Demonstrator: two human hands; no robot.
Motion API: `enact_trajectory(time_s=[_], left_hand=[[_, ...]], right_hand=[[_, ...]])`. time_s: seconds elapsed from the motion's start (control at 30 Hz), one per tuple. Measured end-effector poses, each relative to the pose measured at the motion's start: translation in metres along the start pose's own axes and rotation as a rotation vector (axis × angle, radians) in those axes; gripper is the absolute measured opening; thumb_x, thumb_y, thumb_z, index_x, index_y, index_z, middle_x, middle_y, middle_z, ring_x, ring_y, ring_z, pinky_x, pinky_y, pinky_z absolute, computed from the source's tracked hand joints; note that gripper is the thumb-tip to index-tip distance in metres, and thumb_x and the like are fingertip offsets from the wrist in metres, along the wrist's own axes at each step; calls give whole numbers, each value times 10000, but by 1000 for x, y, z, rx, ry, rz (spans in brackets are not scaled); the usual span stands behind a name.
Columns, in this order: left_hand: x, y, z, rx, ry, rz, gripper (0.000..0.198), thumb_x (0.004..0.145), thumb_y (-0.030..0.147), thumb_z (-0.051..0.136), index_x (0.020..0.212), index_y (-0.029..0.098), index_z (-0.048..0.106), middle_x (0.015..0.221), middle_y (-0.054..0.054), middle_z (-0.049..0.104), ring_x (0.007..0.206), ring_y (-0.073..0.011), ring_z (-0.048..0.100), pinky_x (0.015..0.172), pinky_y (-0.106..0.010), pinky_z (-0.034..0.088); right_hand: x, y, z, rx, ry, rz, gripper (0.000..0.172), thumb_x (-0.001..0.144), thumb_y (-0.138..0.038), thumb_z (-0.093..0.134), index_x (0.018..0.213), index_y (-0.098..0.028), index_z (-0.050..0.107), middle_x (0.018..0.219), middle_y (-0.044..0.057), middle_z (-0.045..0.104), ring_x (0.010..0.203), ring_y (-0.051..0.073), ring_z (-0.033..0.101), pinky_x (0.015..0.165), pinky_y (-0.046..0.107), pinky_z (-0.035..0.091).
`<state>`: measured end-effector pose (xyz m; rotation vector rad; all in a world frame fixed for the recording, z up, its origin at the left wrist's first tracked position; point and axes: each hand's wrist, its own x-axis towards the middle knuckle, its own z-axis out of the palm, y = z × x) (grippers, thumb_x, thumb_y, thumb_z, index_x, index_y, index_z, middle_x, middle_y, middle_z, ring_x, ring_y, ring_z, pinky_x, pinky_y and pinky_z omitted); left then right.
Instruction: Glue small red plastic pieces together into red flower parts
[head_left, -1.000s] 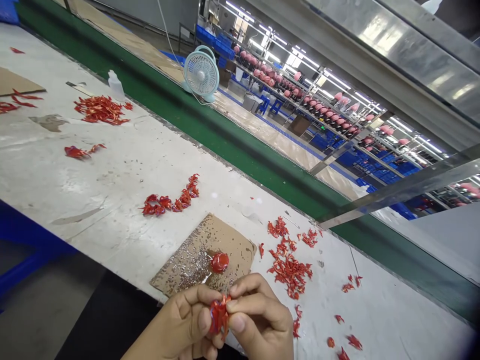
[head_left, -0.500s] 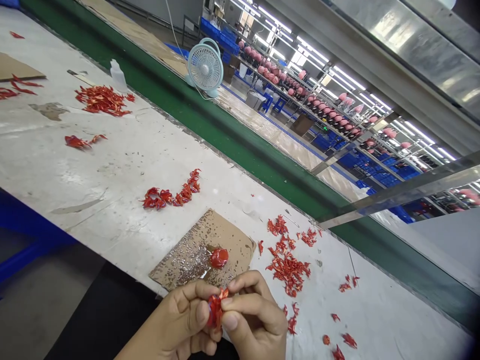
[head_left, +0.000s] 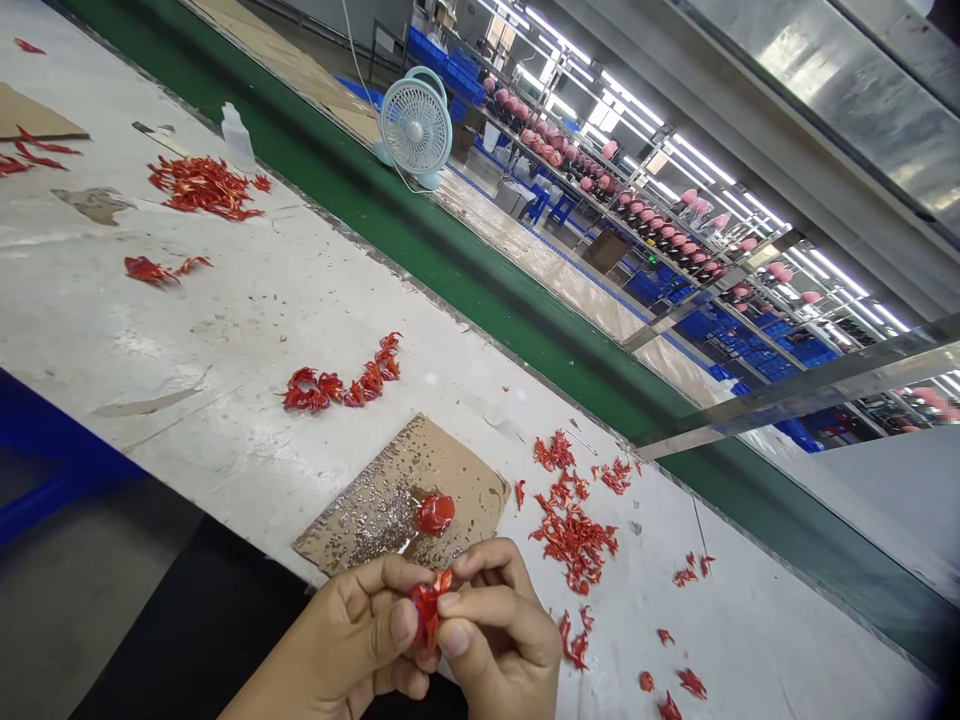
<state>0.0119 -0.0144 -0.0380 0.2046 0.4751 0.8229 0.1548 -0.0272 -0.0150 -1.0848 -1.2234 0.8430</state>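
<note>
My left hand (head_left: 345, 640) and my right hand (head_left: 499, 625) meet low in the view, pinching a crumpled, shiny red petal-like piece (head_left: 427, 612) between their fingertips. Part of it is hidden by my fingers. Just beyond them lies a torn cardboard sheet (head_left: 375, 505), speckled with silvery glitter and wet-looking patches. On it sits a glossy red blob (head_left: 436, 514), close to my fingers but not touching them. To the right of my right hand is a loose heap of thin red pieces (head_left: 574, 540).
A curved row of red pieces (head_left: 337, 388) and a further heap (head_left: 202, 187) lie on the white, scuffed table (head_left: 225, 320). A plastic bottle (head_left: 238, 135) stands near its green edge. Beyond stand a pale blue fan (head_left: 414, 128) and shelves of pink items.
The whole view has tilted and drifted slightly. My hands sit a little further left and closer together, and the red piece between them has shifted in my fingers.
</note>
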Motion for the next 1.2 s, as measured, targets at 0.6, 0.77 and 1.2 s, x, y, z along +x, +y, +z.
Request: enact_trajectory(time_s=[0.6,0.77,1.2], left_hand=[[-3,7,7,142,-1,-47,335,635,376,912,816,176,713,679,-20,694,605,-107,612,590,-197,508],[-1,8,11,167,44,-39,367,564,391,940,788,190,729,644,-16,701,554,-96,621,564,-178,504],[-10,17,13,999,332,591,335,599,341,935,882,252,780,744,1,738,538,-100,604,469,-157,471]], right_hand=[[-8,4,8,10,8,17,152,888,-484,714,947,-358,777,948,29,637,935,202,613,805,330,516],[-12,2,4,-10,-32,-22,155,930,-479,659,986,-375,760,970,26,637,932,201,617,808,341,508],[-24,2,4,415,93,473,646,722,-667,773,1210,-253,696,976,125,766,826,277,741,713,379,600]])
